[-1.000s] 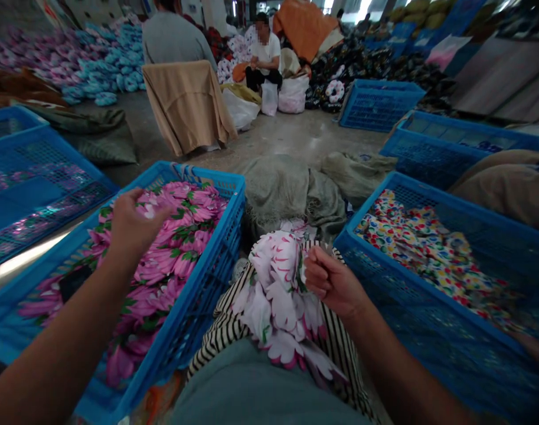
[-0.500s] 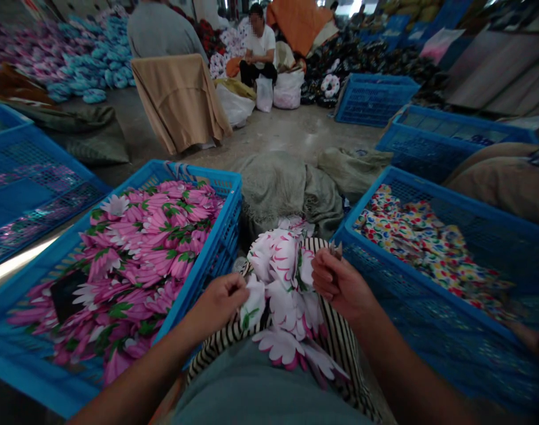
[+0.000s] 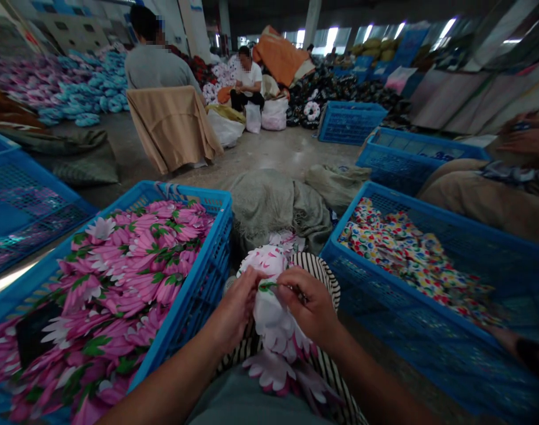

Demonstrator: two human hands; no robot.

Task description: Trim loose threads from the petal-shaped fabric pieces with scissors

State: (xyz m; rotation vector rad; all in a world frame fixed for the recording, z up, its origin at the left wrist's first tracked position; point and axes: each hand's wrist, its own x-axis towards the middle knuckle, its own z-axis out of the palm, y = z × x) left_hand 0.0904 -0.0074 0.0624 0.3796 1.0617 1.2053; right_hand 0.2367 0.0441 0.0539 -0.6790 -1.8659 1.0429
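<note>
A white fabric flower (image 3: 271,313) with pink-edged petals and a green leaf sits in front of me, part of a bunch lying on my lap. My left hand (image 3: 237,308) grips its upper part. My right hand (image 3: 307,307) pinches a thin pointed tool, too small to identify, against the green leaf. A striped black-and-white cloth (image 3: 327,283) lies under the bunch. Beside my left hand stands a blue plastic crate (image 3: 185,195) full of pink fabric flowers. Near my right hand is a blue crate (image 3: 366,195) of multicoloured dotted fabric.
Grey sacks (image 3: 269,212) lie on the concrete floor between the crates. A co-worker's hand (image 3: 523,136) shows at the right edge. Further blue crates (image 3: 349,123) and heaped fabric stand beyond. A person in grey (image 3: 156,68) and a seated person in white (image 3: 247,79) are at the back.
My left hand has moved from above the pink flowers onto the white flower. My right hand has moved left to meet it. The view has tilted up slightly.
</note>
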